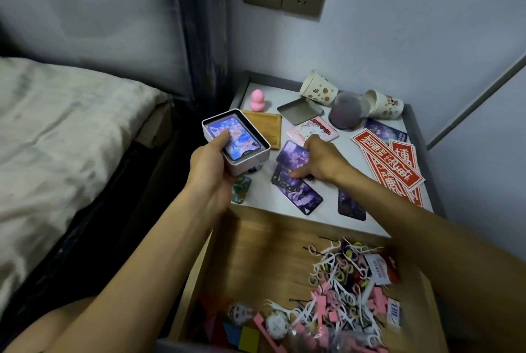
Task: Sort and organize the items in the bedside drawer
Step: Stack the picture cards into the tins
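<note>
card-filled white tin (248, 165), purple cards (299, 191) scattered beside it.

The nightstand top (273, 96) carries purple cards (297, 191), red stickers (390, 162), tipped paper cups (318, 87), perhaps a tin lid (300, 110).
</note>
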